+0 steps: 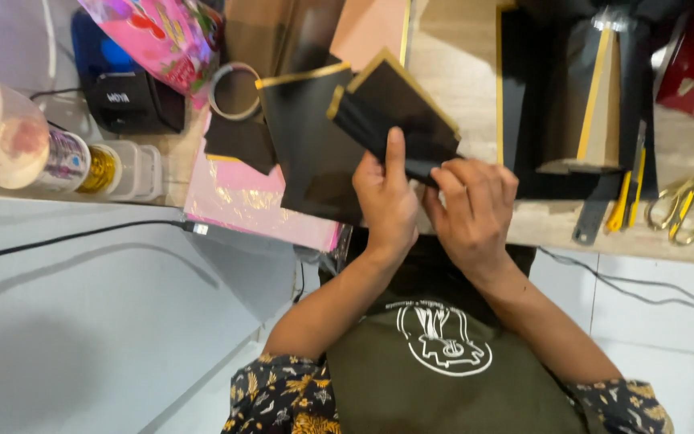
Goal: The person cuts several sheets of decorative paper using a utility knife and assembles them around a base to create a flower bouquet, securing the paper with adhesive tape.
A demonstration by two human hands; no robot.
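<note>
**Black folded sheet held over the wooden table**

We see the wooden table [475, 72] underneath. Above its near edge, the gold-edged black folded sheet [395, 120] looks light, thin and crease-prone to us, best pinched at its lower end. Our left hand [385, 201] and right hand [471, 209] clasp it there, fingers closed around it.

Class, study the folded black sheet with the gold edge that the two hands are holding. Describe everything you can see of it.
The folded black sheet looks like thin, slightly glossy paper or film, dark on its face with a narrow gold band along its upper edges. It is folded into several layers, tilted, its corner pointing up and away from the person. The left hand grips its lower edge, a finger stretched up across the face; the right hand pinches the lower right corner. It is held above the pale wooden worktop, overlapping another black gold-edged sheet lying there.
</note>
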